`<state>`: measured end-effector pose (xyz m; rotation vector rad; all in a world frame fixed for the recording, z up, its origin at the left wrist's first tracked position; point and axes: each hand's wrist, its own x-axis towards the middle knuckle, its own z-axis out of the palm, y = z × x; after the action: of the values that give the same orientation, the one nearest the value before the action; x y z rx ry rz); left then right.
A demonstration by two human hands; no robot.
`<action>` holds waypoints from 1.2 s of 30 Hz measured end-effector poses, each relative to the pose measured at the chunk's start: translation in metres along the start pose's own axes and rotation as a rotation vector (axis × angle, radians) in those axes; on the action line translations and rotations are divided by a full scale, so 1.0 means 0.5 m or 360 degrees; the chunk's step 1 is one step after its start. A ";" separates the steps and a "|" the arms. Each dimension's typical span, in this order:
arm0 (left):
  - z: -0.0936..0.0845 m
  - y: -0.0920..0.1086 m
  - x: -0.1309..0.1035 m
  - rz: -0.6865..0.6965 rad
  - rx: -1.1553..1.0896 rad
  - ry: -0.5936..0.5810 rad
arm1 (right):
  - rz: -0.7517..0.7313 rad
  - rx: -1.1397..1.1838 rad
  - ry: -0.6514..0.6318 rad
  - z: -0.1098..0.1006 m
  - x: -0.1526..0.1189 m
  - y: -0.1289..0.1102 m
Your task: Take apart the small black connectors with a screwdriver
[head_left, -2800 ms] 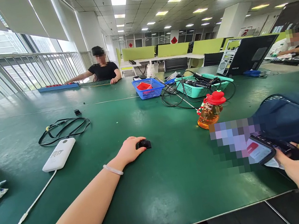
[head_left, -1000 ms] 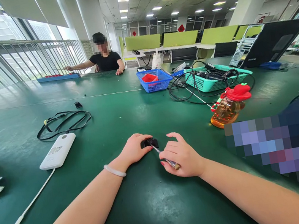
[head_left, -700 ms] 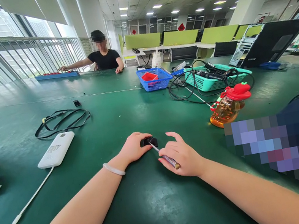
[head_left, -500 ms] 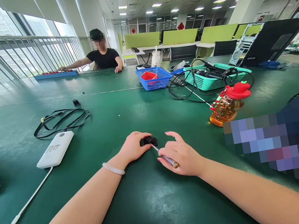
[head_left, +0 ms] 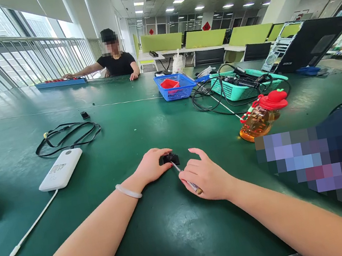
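My left hand (head_left: 155, 164) holds a small black block (head_left: 171, 158) down on the green table, thumb and fingers closed around its left side. The block's top looks dark and speckled; its details are too small to make out. In my right hand (head_left: 205, 176) is a slim screwdriver (head_left: 195, 186) with a metal shaft and a brownish handle end. Its tip points up and left and meets the block's near edge, close to my left thumb. The right index finger is raised off the tool, while the thumb and other fingers grip it.
A white power bank (head_left: 61, 169) with cables lies to the left. Ahead are a blue basket (head_left: 178, 92) and a teal basket (head_left: 234, 92) full of cables. A red-lidded bottle (head_left: 258, 122) stands right. One person (head_left: 117, 64) sits across the green table (head_left: 139, 248).
The view has shifted slightly. The screwdriver's handle has tilted a little within my right hand, and the block has turned slightly under my left fingers. Both hands keep their grips.
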<state>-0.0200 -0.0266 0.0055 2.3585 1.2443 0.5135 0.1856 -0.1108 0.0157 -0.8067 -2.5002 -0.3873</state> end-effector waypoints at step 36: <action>-0.003 0.003 -0.001 0.0043 0.0012 -0.0009 | 0.0144 0.0073 0.0163 -0.018 0.005 0.000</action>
<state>-0.0199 -0.0276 0.0076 2.3845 1.2155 0.5114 0.1871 -0.1131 0.0246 -0.8564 -2.3602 -0.3304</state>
